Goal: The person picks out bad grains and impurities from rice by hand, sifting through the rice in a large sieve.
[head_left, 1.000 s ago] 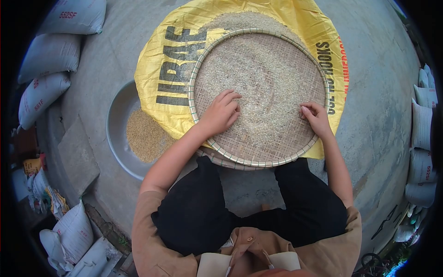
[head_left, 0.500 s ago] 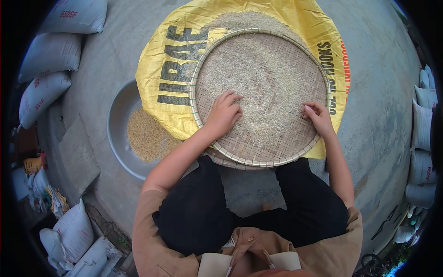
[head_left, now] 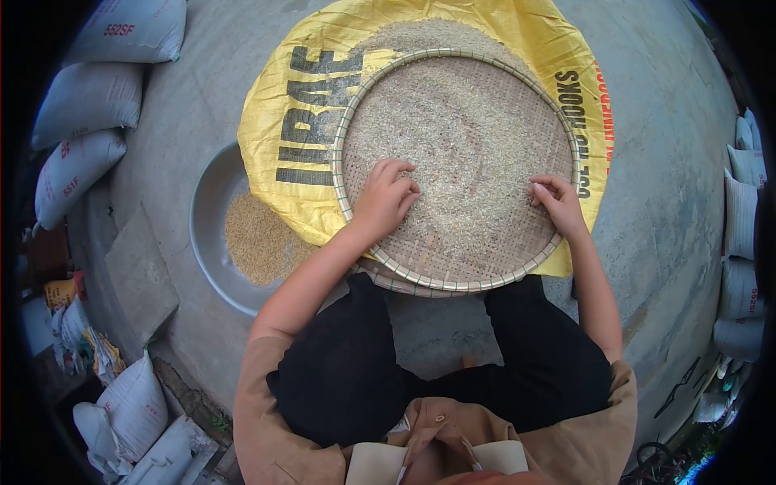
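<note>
A round woven bamboo winnowing tray rests across my knees, with pale grain spread thinly over it. My left hand is over the tray's left part, close to the grain, fingers bent and the thumb apart from them. Over the right part, near the rim, my right hand has its thumb and fingertips drawn together; anything between them is too small to make out. Beneath the tray's far side lies a yellow woven sack with black lettering, holding more grain.
On the left, a metal basin holds golden-brown unhusked grain. Stuffed white sacks line the left edge, and other sacks stand along the right. The ground is grey concrete. A second tray rim shows under the near edge.
My left hand has shifted slightly left and its fingers have moved a little. My right hand stays in nearly the same place. The tray and sack look unchanged.
</note>
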### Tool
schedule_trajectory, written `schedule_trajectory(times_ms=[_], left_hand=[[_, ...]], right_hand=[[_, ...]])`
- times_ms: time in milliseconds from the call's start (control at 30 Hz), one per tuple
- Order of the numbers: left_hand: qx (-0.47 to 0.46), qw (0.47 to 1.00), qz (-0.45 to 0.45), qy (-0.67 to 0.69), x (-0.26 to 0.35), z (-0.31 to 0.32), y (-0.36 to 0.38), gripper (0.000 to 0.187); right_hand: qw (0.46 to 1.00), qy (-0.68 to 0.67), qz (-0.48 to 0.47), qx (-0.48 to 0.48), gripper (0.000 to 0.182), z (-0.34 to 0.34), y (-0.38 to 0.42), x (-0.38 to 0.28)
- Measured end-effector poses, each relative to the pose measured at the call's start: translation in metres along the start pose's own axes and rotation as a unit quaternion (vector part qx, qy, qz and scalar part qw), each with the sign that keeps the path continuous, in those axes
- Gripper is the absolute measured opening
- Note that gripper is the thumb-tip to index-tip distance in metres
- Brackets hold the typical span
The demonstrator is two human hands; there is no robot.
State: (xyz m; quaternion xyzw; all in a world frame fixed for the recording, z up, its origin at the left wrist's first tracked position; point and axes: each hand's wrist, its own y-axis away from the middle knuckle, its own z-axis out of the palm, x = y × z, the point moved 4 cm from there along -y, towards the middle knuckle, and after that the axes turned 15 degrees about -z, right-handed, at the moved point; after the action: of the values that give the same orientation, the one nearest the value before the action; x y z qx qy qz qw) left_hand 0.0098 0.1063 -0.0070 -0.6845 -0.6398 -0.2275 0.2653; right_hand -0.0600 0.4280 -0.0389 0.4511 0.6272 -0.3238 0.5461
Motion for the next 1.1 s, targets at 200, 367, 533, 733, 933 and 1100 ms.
schedule_trajectory(times_ms=[200,367,533,733,933,1100], left_hand=[[-0.01,0.998,0.027,-0.053,0.0,0.019,0.004,0.012],[-0.012,0.993,0.052,-0.101,0.007,0.021,0.003,0.011],[-0.027,0.999,0.008,0.017,0.005,0.006,-0.001,0.011],[-0.143,0.88,-0.233,0.389,-0.016,-0.005,0.007,0.006],[-0.191,0.788,-0.33,0.482,-0.013,0.001,0.008,0.019],[-0.205,0.745,-0.38,0.508,-0.013,0.004,0.011,0.027]], right_hand=[[1.0,0.003,-0.003,-0.005,0.024,-0.002,0.0,0.002],[1.0,0.004,-0.006,-0.004,0.024,0.0,0.0,-0.001],[1.0,0.001,0.0,-0.002,0.022,0.0,0.0,-0.003],[1.0,-0.005,-0.005,-0.001,0.024,-0.001,0.0,-0.002],[1.0,-0.005,0.001,0.001,0.025,-0.002,0.0,-0.001],[1.0,-0.013,0.002,0.002,0.025,-0.002,0.0,-0.001]])
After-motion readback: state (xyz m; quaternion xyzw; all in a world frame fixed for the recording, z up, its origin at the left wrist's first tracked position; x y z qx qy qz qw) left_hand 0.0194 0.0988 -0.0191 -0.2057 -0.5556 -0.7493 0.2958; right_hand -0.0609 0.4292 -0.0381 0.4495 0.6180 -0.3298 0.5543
